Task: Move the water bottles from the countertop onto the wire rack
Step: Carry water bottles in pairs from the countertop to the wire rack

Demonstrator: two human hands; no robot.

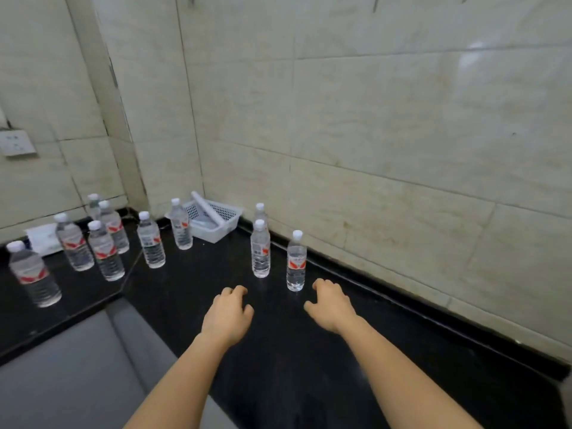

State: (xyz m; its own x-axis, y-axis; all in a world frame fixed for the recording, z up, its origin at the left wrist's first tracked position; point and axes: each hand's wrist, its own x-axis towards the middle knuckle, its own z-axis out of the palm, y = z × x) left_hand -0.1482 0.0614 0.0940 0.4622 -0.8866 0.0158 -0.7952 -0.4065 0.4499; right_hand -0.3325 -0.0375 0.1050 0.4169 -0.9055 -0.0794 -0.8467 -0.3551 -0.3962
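Several clear water bottles with white caps and red labels stand upright on the black countertop (192, 283). The nearest bottle (296, 261) stands just ahead of my right hand (331, 303). A second bottle (260, 249) stands to its left, with a third (260, 211) behind it by the wall. More bottles stand at the left, among them one (150, 241) and one (34, 275). My left hand (228, 315) hovers over the counter, fingers loosely curled, holding nothing. My right hand is the same, a little short of the nearest bottle. No wire rack is in view.
A white plastic basket (213, 219) sits in the corner against the tiled wall (371, 134). A white packet (41, 239) lies at the far left. A wall socket (17, 144) is on the left wall. Grey floor (77, 376) lies below the counter's inner edge.
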